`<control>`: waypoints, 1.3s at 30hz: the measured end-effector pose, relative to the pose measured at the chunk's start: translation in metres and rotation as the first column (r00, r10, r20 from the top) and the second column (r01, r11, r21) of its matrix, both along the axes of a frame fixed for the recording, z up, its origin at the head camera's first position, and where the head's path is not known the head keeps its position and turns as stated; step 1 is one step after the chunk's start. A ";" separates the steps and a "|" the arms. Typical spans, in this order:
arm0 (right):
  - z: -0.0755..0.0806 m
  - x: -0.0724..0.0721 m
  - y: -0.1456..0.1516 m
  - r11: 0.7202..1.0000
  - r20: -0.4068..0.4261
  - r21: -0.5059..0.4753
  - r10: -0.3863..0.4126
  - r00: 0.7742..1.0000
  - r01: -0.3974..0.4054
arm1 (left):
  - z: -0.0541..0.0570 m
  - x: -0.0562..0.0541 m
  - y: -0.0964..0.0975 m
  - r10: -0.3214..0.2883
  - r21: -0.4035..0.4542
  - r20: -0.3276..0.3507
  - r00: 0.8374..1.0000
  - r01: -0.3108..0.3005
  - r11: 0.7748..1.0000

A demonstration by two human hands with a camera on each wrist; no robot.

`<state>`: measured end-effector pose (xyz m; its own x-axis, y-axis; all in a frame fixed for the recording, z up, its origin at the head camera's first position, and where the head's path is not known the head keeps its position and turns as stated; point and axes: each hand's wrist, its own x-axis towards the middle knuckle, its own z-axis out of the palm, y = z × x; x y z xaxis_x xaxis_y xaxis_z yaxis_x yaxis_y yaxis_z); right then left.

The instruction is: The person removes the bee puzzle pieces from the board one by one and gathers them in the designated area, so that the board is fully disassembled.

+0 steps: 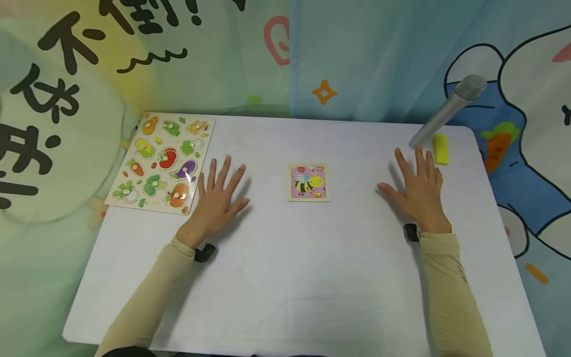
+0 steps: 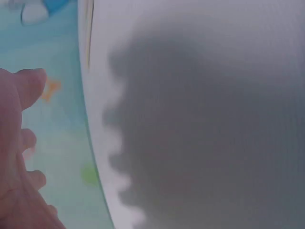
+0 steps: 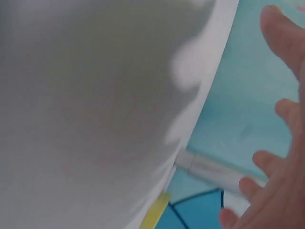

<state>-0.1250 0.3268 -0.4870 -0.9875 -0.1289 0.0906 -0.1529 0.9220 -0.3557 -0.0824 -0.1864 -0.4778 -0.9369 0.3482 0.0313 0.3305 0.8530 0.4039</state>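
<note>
My left hand (image 1: 217,202) is held with its fingers spread over the white table (image 1: 285,277), close to the right edge of a vegetable puzzle board (image 1: 151,187). Its shadow falls on the table in the left wrist view, and nothing is in its fingers. My right hand (image 1: 421,196) is likewise spread, palm down, with its fingertips just short of a silver microphone (image 1: 441,119) and a yellow block (image 1: 440,149). Between the hands lies a small square bee picture puzzle (image 1: 308,182), well apart from both.
The microphone stands tilted at the table's back right, its head up and to the right. Behind the table hangs a printed cloth backdrop (image 1: 357,64) with cartoon figures and large characters. Black wrist cameras (image 1: 205,253) sit under the sleeves' cuffs.
</note>
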 end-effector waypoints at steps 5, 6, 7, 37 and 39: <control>-0.005 -0.014 -0.027 0.991 -0.098 -0.069 0.107 0.989 -0.114 | -0.009 0.014 0.047 -0.155 0.027 -0.078 0.985 0.157 0.987; -0.005 -0.017 -0.032 0.988 -0.112 -0.080 0.122 0.986 -0.131 | -0.010 0.016 0.056 -0.183 0.028 -0.094 0.979 0.186 0.982; -0.005 -0.020 -0.037 0.985 -0.117 -0.091 0.135 0.984 -0.146 | -0.012 0.019 0.064 -0.209 0.026 -0.115 0.971 0.213 0.977; 0.019 -0.084 -0.144 0.860 0.150 -0.405 0.398 0.905 -0.311 | -0.024 0.028 0.183 -0.177 -0.095 0.090 0.980 0.185 0.978; 0.019 -0.086 -0.147 0.862 0.186 -0.411 0.399 0.898 -0.298 | -0.025 0.025 0.183 -0.176 -0.097 0.094 0.980 0.185 0.978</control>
<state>-0.2111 0.1801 -0.4683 -0.8777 -0.4766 -0.0498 -0.2966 0.6219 -0.7247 -0.0571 -0.0031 -0.5025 -0.8561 0.5087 -0.0906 0.4512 0.8215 0.3487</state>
